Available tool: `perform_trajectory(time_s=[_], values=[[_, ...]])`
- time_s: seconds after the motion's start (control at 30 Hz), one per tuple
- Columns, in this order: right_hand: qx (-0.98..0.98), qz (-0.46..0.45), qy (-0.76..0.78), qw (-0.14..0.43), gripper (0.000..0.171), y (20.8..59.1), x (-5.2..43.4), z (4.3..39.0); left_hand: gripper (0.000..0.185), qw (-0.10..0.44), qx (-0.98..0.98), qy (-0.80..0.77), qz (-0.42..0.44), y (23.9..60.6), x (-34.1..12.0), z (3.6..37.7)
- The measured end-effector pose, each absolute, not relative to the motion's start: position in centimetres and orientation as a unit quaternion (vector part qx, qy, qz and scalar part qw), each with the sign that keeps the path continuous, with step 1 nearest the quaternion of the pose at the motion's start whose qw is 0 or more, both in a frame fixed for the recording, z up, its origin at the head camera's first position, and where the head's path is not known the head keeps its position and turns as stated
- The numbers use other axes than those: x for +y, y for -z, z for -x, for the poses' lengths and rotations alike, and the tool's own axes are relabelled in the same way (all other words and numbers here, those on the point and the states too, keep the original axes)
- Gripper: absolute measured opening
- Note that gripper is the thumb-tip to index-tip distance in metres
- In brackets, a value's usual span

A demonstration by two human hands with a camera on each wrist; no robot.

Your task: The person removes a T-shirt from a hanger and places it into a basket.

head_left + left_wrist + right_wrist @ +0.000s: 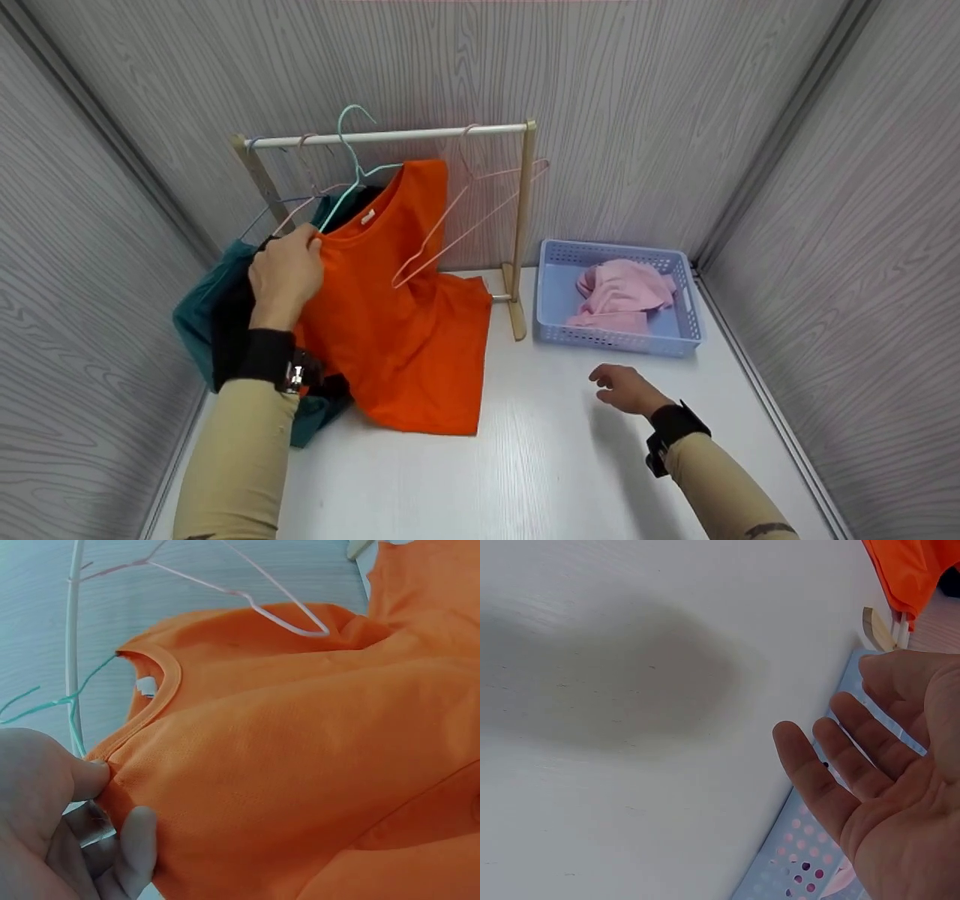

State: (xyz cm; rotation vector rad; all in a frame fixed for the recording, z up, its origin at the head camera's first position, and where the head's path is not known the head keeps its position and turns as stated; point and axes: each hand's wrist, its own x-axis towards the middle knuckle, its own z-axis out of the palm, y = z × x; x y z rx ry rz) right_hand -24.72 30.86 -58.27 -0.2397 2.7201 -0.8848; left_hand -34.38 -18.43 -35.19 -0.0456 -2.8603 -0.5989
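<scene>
The left hand [287, 268] pinches the orange crew-neck top [420, 330] at one shoulder, thumb against the fabric beside the neckline, where one arm of the mint-green hanger [359, 175] runs in. The other arm of that hanger reaches into the far shoulder, and a white label [367, 217] shows inside the neck. The hanger's hook stands above the white rail [420, 135] of the clothes rack [523, 217] (whether it touches the rail, I cannot tell). The top hangs in front of the rack, over the white counter [495, 480].

A bare pink hanger [474, 178] on the rail overlaps the top. To the left, a teal garment [196, 307] and a black garment [231, 322] hang together at the rack's end.

The right hand [628, 388] holds nothing; it hovers above the counter near the blue perforated basket [611, 340], fingers loosely bent and spread. Inside the basket lies a crumpled pink garment [622, 289].
</scene>
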Motion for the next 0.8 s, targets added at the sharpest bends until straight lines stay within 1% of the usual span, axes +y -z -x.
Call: perform_trajectory(time_s=[0.33, 0.6, 0.8], values=[[0.935, 0.049, 0.308, 0.166, 0.026, 58.4, 30.9, 24.9, 0.031, 0.064, -0.981, 0.183, 0.018, 38.9, -23.6, 32.5], [0.936, 0.086, 0.313, 0.139, 0.024, 58.3, 30.7, 24.6, 0.032, 0.007, -0.986, 0.162, 0.026, 41.8, -26.7, 30.6], [0.935, 0.104, 0.313, 0.131, 0.024, 58.3, 30.4, 24.7, 0.033, -0.034, -0.985, 0.167, 0.028, 43.0, -27.9, 29.7]])
